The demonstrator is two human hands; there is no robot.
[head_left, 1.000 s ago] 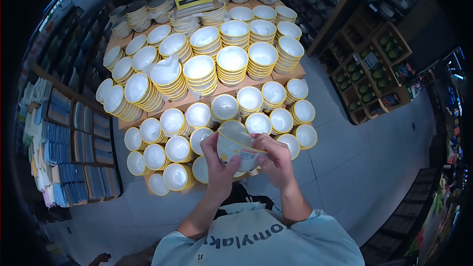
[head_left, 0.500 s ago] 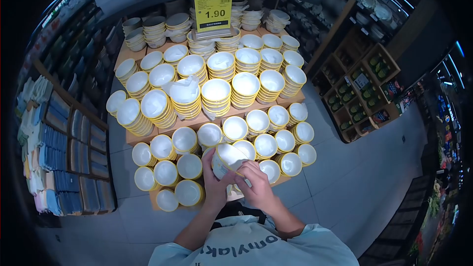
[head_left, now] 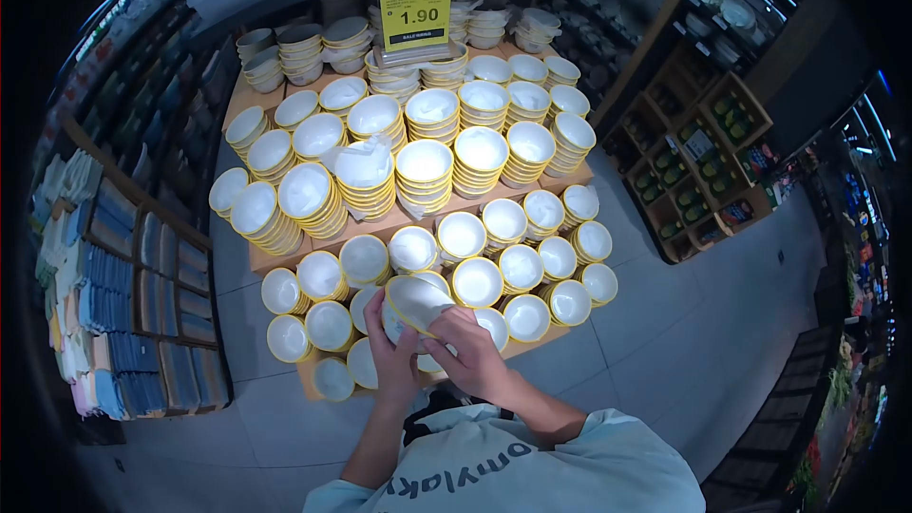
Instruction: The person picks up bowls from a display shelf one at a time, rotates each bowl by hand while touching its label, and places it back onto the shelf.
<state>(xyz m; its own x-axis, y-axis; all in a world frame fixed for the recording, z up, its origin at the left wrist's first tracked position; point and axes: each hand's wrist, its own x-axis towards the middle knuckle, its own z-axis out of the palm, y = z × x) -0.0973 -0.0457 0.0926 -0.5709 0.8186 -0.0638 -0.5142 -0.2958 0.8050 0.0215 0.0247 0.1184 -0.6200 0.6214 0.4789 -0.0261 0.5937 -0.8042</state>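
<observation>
A white bowl with a yellow rim (head_left: 416, 302) is held up, tilted, above the lower tier of the display. My left hand (head_left: 394, 351) grips its left side, with the thumb across the outer wall. On the right side, my right hand (head_left: 470, 351) closes on the rim, fingers reaching over the edge. The bowl's underside is mostly hidden by my hands. Around it on the lower tier stand stacks of matching bowls (head_left: 477, 281), and one of these lies partly covered behind my hands.
Taller bowl stacks (head_left: 425, 163) fill the wooden upper tier (head_left: 380, 226). A yellow price sign (head_left: 416, 9) reading 1.90 stands behind them. Folded textiles (head_left: 123, 294) sit on a left shelf. At the right is a wooden crate rack (head_left: 698, 166) over grey floor tiles (head_left: 665, 323).
The bowl and both hands have shifted left and slightly upward in view, and the bowl is turned a little. The view itself has moved slightly too. Both hands still hold the bowl.
</observation>
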